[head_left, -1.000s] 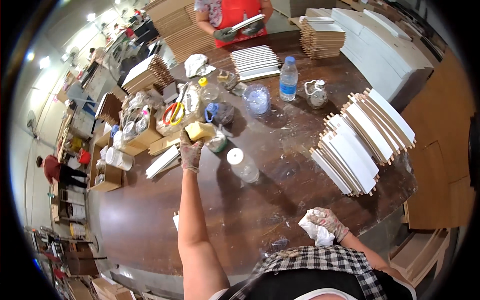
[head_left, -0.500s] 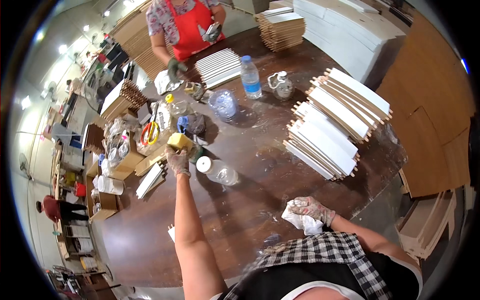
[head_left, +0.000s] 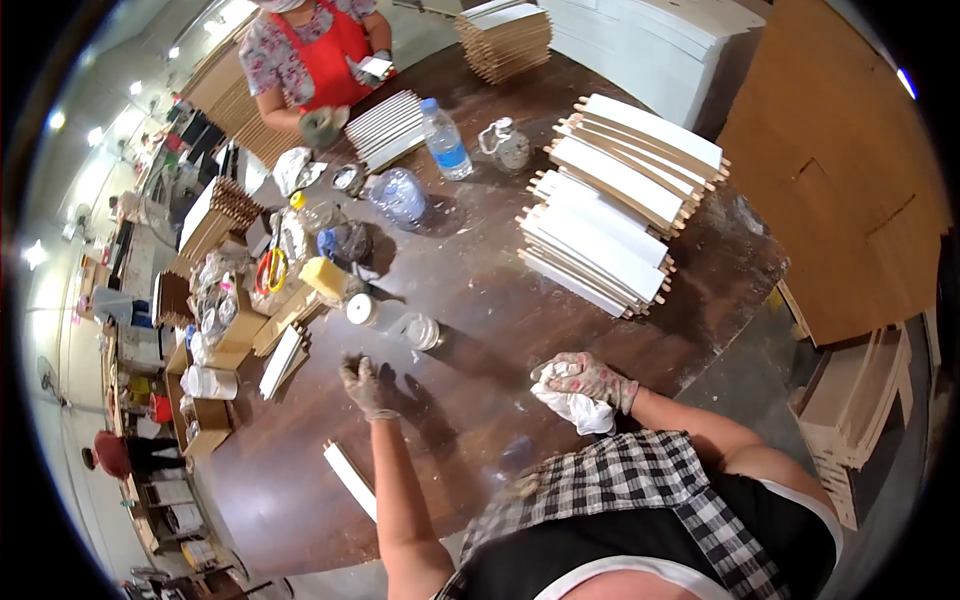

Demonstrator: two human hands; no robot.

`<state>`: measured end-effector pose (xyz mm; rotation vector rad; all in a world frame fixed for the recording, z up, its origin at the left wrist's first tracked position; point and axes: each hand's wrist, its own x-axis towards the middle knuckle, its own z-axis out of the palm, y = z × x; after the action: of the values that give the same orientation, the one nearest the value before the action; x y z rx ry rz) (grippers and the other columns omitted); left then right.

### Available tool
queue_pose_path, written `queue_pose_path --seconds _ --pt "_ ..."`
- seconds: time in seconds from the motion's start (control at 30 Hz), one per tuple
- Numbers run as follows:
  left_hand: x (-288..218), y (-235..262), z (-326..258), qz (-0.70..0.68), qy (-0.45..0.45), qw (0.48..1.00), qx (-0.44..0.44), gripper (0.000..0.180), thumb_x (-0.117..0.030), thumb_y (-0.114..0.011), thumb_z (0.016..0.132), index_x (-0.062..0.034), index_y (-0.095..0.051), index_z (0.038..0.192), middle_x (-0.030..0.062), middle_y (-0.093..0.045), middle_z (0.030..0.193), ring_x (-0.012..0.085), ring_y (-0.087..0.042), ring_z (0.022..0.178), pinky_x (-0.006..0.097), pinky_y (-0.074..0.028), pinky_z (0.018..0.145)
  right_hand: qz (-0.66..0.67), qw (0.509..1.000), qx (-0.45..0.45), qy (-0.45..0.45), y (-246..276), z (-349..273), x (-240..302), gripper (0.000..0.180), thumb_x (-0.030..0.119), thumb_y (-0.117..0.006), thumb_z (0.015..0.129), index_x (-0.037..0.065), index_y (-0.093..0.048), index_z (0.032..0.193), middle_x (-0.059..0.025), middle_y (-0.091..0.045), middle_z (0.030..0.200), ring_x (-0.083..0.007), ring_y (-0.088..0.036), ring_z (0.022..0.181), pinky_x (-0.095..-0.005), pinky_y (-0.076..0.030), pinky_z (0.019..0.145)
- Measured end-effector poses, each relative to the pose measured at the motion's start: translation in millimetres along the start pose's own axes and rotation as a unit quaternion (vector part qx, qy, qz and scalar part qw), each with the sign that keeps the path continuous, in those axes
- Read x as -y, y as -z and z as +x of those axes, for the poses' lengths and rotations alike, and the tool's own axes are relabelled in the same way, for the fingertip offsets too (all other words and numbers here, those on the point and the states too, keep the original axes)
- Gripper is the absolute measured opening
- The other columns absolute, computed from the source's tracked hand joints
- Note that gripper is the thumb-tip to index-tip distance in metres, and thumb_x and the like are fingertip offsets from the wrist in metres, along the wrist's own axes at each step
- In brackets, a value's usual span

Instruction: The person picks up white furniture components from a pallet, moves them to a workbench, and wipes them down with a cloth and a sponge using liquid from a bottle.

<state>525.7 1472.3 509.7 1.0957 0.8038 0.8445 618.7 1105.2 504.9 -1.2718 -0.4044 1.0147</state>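
My left hand (head_left: 366,388), in a stained glove, hovers over the brown table with nothing in it, fingers apart. Beyond it, the yellow sponge (head_left: 325,278) rests by the clutter, and a clear bottle with a white cap (head_left: 398,324) is beside it. Left of my forearm lies a white strip of board (head_left: 349,479), partly hidden by the arm. At the near right my right hand (head_left: 592,380), gloved too, is closed on a crumpled white cloth (head_left: 575,408) over the tabletop.
Stacks of white boards with pegged ends (head_left: 610,230) fill the right side. A water bottle (head_left: 446,140) and a small jar (head_left: 508,146) stand farther back. Scissors (head_left: 270,270) and boxes sit at the left. Across the table, a person in a red apron (head_left: 330,65) handles a piece.
My left hand has let go of the yellow sponge and drawn back toward me. The cloth stays in my right hand. The view has shifted, uncovering more of the white strip.
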Motion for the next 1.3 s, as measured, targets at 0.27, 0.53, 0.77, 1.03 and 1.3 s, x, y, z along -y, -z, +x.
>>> queue_pose_path --seconds 0.27,0.53,0.77,1.03,1.3 --pt "-21 24 63 0.275 -0.241 0.930 -0.029 0.055 -0.009 -0.065 0.084 -0.0045 -0.041 0.133 0.0122 -0.051 0.118 0.0205 -0.054 0.101 0.030 -0.048 0.083 0.171 0.981 0.082 -0.041 -25 -7 19 0.036 0.003 -0.063 0.080 0.001 -0.054 0.116 -0.0034 -0.062 0.089 -0.0119 -0.062 0.082 -0.0252 -0.052 0.073" --pt "-51 -35 147 0.435 -0.328 0.839 -0.009 0.097 -0.014 -0.075 0.072 -0.0085 -0.014 0.147 0.0220 -0.042 0.136 0.0307 -0.043 0.125 0.035 -0.034 0.102 0.095 0.988 -0.010 -0.125 -14 19 -12 0.010 0.013 -0.066 0.086 0.005 -0.060 0.087 -0.0010 -0.065 0.085 -0.0074 -0.060 0.076 -0.0196 -0.049 0.064" --pt "-83 -27 114 -0.033 -0.155 0.987 -0.013 0.059 -0.013 -0.066 0.085 -0.0069 -0.036 0.136 0.0117 -0.057 0.115 0.0186 -0.058 0.101 0.033 -0.049 0.085 -0.010 0.997 -0.052 -0.061 -30 32 23 0.012 0.006 -0.067 0.083 0.006 -0.056 0.077 -0.0007 -0.062 0.072 -0.0070 -0.057 0.064 -0.0220 -0.047 0.057" --pt "-88 42 -29 -0.328 0.065 0.942 0.005 0.036 -0.026 -0.054 0.089 -0.0051 -0.054 0.118 0.0100 -0.063 0.109 0.0229 -0.063 0.093 0.036 -0.054 0.075 -0.352 0.900 -0.102 0.235 -82 168 132 0.040 0.018 -0.070 0.078 0.002 -0.057 0.112 -0.0099 -0.065 0.098 -0.0154 -0.062 0.081 -0.0295 -0.051 0.071" --pt "-35 45 -85 -0.520 0.105 0.848 0.017 0.029 -0.009 -0.052 0.085 0.0039 -0.056 0.111 0.0215 -0.058 0.107 0.0313 -0.057 0.093 0.036 -0.055 0.077 -0.698 0.670 -0.080 0.242 -90 324 222 0.059 0.023 -0.068 0.076 0.011 -0.048 0.130 -0.0170 -0.059 0.111 -0.0289 -0.060 0.100 -0.0371 -0.049 0.086"
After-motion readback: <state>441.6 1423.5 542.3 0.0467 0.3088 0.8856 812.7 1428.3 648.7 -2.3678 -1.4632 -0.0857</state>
